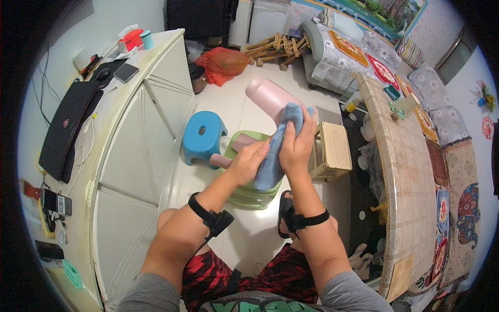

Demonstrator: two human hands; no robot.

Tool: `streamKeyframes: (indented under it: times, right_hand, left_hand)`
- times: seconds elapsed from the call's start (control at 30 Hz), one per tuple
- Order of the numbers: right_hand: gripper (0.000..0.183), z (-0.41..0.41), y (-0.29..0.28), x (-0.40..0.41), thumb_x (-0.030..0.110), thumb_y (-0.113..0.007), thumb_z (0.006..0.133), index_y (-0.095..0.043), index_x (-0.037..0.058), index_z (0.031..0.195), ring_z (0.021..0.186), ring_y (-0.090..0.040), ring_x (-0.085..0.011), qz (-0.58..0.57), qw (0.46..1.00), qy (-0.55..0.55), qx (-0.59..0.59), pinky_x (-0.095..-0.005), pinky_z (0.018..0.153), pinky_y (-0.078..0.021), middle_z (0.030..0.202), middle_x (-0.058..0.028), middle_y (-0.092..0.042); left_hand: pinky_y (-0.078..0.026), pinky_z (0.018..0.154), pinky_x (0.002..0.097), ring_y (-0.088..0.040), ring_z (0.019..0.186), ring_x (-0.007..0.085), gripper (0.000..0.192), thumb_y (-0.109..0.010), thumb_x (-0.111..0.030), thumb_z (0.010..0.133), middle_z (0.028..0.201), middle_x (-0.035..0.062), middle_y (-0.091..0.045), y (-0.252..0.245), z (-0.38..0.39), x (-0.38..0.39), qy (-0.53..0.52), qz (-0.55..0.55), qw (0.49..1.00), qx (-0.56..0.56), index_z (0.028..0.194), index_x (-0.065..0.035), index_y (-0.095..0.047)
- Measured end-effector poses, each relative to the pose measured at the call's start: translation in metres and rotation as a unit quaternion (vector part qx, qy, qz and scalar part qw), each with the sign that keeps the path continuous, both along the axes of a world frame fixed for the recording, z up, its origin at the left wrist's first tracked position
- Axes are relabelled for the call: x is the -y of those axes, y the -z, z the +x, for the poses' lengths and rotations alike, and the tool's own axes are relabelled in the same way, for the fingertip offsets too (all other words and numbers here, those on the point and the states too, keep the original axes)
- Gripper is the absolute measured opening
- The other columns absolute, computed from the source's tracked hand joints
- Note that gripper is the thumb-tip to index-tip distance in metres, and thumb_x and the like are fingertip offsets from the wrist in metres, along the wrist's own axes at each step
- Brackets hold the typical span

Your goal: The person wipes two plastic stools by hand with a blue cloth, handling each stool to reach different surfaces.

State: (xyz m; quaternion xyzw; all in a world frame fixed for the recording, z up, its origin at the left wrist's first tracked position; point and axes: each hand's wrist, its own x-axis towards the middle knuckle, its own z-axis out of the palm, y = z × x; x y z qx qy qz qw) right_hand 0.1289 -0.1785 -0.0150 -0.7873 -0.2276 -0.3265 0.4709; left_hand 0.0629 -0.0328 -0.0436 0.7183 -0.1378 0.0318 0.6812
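A blue cloth (275, 156) is bunched between my two hands. My left hand (249, 162) grips its lower left side, with the thumb laid along it. My right hand (298, 144) wraps the upper part, fingers curled over the far side. A large pink cylindrical body (271, 95) juts out beyond the cloth; its near end is hidden by the cloth and fingers. Behind my left hand are a flat-looking pink part (245, 141) and a narrow pink tube (220, 160). Both appear over a green plastic stool (253, 199), partly hidden by my hand.
A blue plastic stool (202, 134) stands left of the green one, a wooden stool (337, 150) to the right. White cabinets (132, 140) line the left; a cloth-covered table (409, 175) runs along the right. A red mesh sack (222, 64) lies ahead on the floor.
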Motion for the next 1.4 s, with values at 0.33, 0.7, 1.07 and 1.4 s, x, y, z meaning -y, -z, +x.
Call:
streamKeyframes:
  times: [0.33, 0.7, 1.07, 1.4]
  right_hand:
    - [0.051, 0.043, 0.005, 0.027, 0.027, -0.053, 0.101, -0.045, -0.0056, 0.14, 0.134, -0.046, -0.0384, 0.213, 0.966, 0.055, -0.134, -0.0433, 0.114, -0.0326, 0.144, -0.0266, -0.047]
    - [0.039, 0.045, 0.004, 0.037, 0.028, -0.057, 0.098, -0.061, -0.0021, 0.123, 0.104, -0.065, -0.0313, 0.163, 0.967, -0.011, -0.197, -0.0409, 0.094, -0.047, 0.111, -0.0206, -0.069]
    - [0.046, 0.019, -0.001, 0.019, 0.026, -0.058, 0.097, -0.053, -0.0044, 0.132, 0.119, -0.058, -0.0418, 0.041, 0.995, 0.016, -0.086, -0.0454, 0.104, -0.0437, 0.128, -0.0268, -0.06]
    - [0.049, 0.008, 0.0, 0.002, 0.023, -0.058, 0.096, -0.05, -0.0054, 0.135, 0.133, -0.046, -0.0475, -0.014, 1.0, 0.015, 0.021, -0.0509, 0.115, -0.0316, 0.141, -0.0328, -0.049]
  left_hand:
    - [-0.038, 0.112, 0.0362, -0.055, 0.131, 0.0311, 0.052, -0.036, -0.033, 0.109, 0.141, 0.0221, -0.057, 0.01, -0.002, 0.011, 0.004, 0.088, 0.993, 0.075, 0.143, 0.0045, -0.05]
    - [-0.041, 0.108, 0.0369, -0.058, 0.125, 0.0343, 0.054, -0.041, -0.033, 0.108, 0.131, 0.0253, -0.062, 0.012, -0.007, 0.01, -0.019, 0.077, 0.992, 0.096, 0.138, 0.0109, -0.051]
    - [-0.042, 0.106, 0.0374, -0.06, 0.123, 0.0344, 0.051, -0.041, -0.031, 0.108, 0.13, 0.0254, -0.063, 0.002, -0.008, 0.009, -0.027, 0.047, 0.991, 0.121, 0.141, 0.0068, -0.051]
    - [-0.046, 0.094, 0.0351, -0.062, 0.101, 0.0258, 0.052, -0.039, -0.037, 0.109, 0.111, 0.0186, -0.067, -0.003, -0.008, 0.008, -0.04, 0.0, 0.996, 0.082, 0.136, 0.0044, -0.056]
